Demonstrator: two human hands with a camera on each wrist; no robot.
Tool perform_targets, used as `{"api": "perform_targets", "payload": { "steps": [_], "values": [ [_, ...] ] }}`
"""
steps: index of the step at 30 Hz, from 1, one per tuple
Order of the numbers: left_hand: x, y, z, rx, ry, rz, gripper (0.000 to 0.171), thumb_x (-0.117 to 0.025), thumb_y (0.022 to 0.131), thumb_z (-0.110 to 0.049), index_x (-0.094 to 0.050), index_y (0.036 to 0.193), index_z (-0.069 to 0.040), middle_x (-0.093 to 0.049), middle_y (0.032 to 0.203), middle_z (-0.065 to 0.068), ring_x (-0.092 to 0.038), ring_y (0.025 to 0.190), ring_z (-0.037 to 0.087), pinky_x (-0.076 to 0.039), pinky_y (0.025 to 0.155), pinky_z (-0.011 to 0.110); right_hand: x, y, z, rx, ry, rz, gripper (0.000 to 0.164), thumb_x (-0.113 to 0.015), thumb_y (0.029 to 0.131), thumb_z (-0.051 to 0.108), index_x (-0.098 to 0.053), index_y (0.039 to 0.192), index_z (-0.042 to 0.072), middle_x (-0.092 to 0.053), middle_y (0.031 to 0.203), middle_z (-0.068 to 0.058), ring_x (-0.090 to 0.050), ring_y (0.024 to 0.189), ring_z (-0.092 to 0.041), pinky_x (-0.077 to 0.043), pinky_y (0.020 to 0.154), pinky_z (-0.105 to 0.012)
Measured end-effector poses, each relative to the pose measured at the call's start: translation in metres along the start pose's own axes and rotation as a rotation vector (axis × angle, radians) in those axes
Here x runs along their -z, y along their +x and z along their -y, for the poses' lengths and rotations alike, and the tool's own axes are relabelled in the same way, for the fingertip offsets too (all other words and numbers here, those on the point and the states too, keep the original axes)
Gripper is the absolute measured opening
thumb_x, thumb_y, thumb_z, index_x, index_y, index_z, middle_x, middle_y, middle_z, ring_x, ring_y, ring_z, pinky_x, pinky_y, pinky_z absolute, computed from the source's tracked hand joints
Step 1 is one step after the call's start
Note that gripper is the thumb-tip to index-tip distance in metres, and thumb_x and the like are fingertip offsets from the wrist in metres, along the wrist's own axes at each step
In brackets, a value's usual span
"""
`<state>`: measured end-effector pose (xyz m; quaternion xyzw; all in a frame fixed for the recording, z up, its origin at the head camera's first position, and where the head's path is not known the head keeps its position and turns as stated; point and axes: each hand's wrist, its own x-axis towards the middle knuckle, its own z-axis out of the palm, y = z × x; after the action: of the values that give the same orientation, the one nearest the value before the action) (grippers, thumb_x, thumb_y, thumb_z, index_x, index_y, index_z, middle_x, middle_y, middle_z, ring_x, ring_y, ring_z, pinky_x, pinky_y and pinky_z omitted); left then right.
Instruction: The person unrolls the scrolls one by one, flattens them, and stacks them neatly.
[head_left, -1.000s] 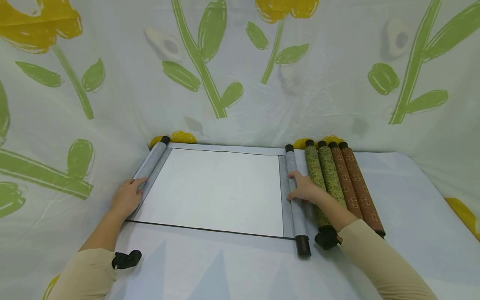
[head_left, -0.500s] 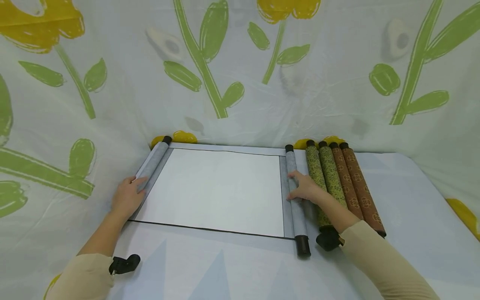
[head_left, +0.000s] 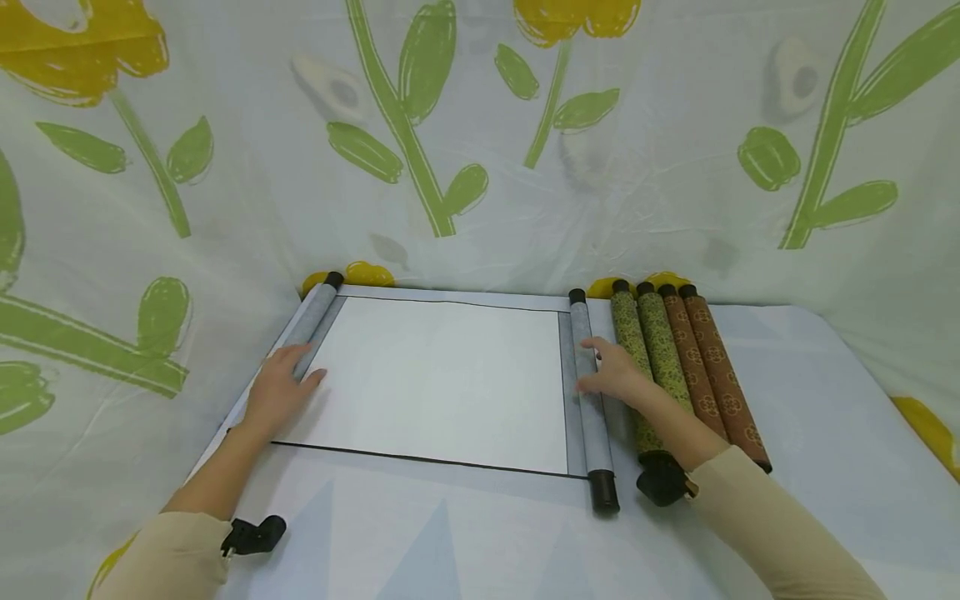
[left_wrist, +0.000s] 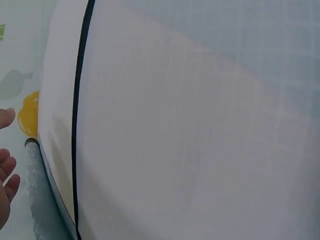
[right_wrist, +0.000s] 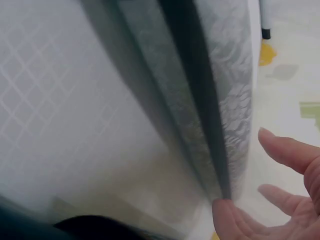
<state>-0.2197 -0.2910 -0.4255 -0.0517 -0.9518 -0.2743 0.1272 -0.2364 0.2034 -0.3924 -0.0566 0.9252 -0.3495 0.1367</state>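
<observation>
A hanging scroll (head_left: 435, 383) lies unrolled in the head view, its white sheet bordered in grey. Its left grey roll (head_left: 313, 315) has a dark end cap at the top; its right roll (head_left: 592, 433) has dark caps at both ends. My left hand (head_left: 277, 392) hovers over the left roll and border, fingers extended and apart; the left wrist view catches only some fingertips (left_wrist: 7, 170) beside the roll. Over the right roll is my right hand (head_left: 611, 371), thumb and fingers spread. In the right wrist view those fingers (right_wrist: 285, 150) are parted, near the patterned grey roll (right_wrist: 232, 90).
Right of the scroll, two green patterned rolled scrolls (head_left: 666, 358) and two brown ones (head_left: 723, 375) lie side by side. A white cloth with flowers and leaves (head_left: 525, 208) rises behind the table. Dark wrist devices (head_left: 255, 535) sit by both sleeves.
My left hand has let go of the left roll and moved right, over the sheet's edge. The right hand's fingers have loosened and shifted slightly off the right roll.
</observation>
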Motion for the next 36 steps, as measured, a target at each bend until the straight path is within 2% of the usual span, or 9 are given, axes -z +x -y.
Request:
{"api": "perform_targets", "payload": {
  "steps": [4, 10, 13, 16, 21, 29, 33, 36],
  "values": [
    [-0.004, 0.003, -0.014, 0.063, -0.118, 0.059, 0.058, -0.064, 0.091, -0.026, -0.043, 0.139, 0.001, -0.041, 0.136, 0.028, -0.039, 0.123, 0.046, -0.035, 0.096, 0.059, 0.001, -0.004, 0.005, 0.013, 0.005, -0.01, 0.074, -0.071, 0.085, 0.016, -0.031, 0.144, -0.002, -0.036, 0.139, -0.035, -0.037, 0.125, -0.049, -0.044, 0.09, -0.055],
    [-0.01, 0.005, -0.039, 0.122, -0.277, 0.12, 0.065, -0.067, 0.089, -0.025, -0.04, 0.143, -0.002, -0.042, 0.141, 0.023, -0.042, 0.123, 0.039, -0.037, 0.1, 0.051, 0.002, -0.014, 0.015, 0.027, -0.013, -0.014, 0.075, -0.07, 0.085, 0.019, -0.03, 0.145, 0.0, -0.037, 0.139, -0.034, -0.041, 0.123, -0.049, -0.045, 0.088, -0.055],
    [-0.011, 0.005, -0.05, 0.159, -0.354, 0.147, 0.068, -0.068, 0.088, -0.029, -0.038, 0.144, -0.004, -0.042, 0.143, 0.021, -0.043, 0.124, 0.037, -0.037, 0.101, 0.049, 0.002, -0.018, 0.017, 0.044, -0.031, -0.017, 0.076, -0.071, 0.085, 0.021, -0.03, 0.145, 0.001, -0.037, 0.138, -0.034, -0.048, 0.116, -0.046, -0.047, 0.085, -0.052],
    [-0.013, 0.005, -0.059, 0.18, -0.385, 0.169, 0.07, -0.068, 0.087, -0.032, -0.037, 0.145, -0.007, -0.043, 0.143, 0.019, -0.043, 0.124, 0.035, -0.037, 0.102, 0.048, 0.001, -0.023, 0.018, 0.063, -0.033, -0.024, 0.076, -0.071, 0.085, 0.021, -0.03, 0.145, 0.001, -0.038, 0.136, -0.033, -0.054, 0.106, -0.041, -0.05, 0.077, -0.047],
    [-0.019, 0.003, -0.074, 0.158, -0.425, 0.211, 0.073, -0.069, 0.086, -0.034, -0.036, 0.146, -0.01, -0.043, 0.143, 0.018, -0.045, 0.124, 0.034, -0.038, 0.101, 0.047, 0.0, -0.031, 0.019, 0.103, -0.029, -0.054, 0.074, -0.071, 0.085, 0.02, -0.032, 0.144, 0.0, -0.04, 0.133, -0.031, -0.053, 0.097, -0.034, -0.048, 0.066, -0.037],
    [-0.026, -0.004, -0.095, 0.162, -0.542, 0.326, 0.079, -0.071, 0.084, -0.033, -0.03, 0.149, -0.018, -0.039, 0.145, 0.016, -0.042, 0.129, 0.033, -0.04, 0.1, 0.048, -0.004, -0.052, 0.022, 0.211, -0.025, -0.144, 0.069, -0.072, 0.084, 0.017, -0.038, 0.142, 0.003, -0.041, 0.133, -0.027, -0.051, 0.096, -0.032, -0.045, 0.062, -0.032],
    [-0.029, -0.006, -0.104, 0.139, -0.565, 0.365, 0.08, -0.072, 0.084, -0.033, -0.028, 0.15, -0.02, -0.038, 0.147, 0.015, -0.041, 0.131, 0.032, -0.04, 0.1, 0.047, -0.002, -0.062, 0.022, 0.24, -0.036, -0.17, 0.069, -0.073, 0.084, 0.019, -0.039, 0.142, 0.005, -0.04, 0.134, -0.026, -0.052, 0.096, -0.033, -0.048, 0.064, -0.033],
    [-0.032, -0.009, -0.111, 0.108, -0.57, 0.378, 0.08, -0.072, 0.084, -0.031, -0.029, 0.15, -0.02, -0.038, 0.147, 0.014, -0.042, 0.131, 0.031, -0.038, 0.102, 0.047, -0.001, -0.067, 0.02, 0.262, -0.066, -0.205, 0.069, -0.074, 0.083, 0.021, -0.04, 0.142, 0.006, -0.042, 0.131, -0.025, -0.053, 0.097, -0.034, -0.051, 0.07, -0.039]
  ]
}}
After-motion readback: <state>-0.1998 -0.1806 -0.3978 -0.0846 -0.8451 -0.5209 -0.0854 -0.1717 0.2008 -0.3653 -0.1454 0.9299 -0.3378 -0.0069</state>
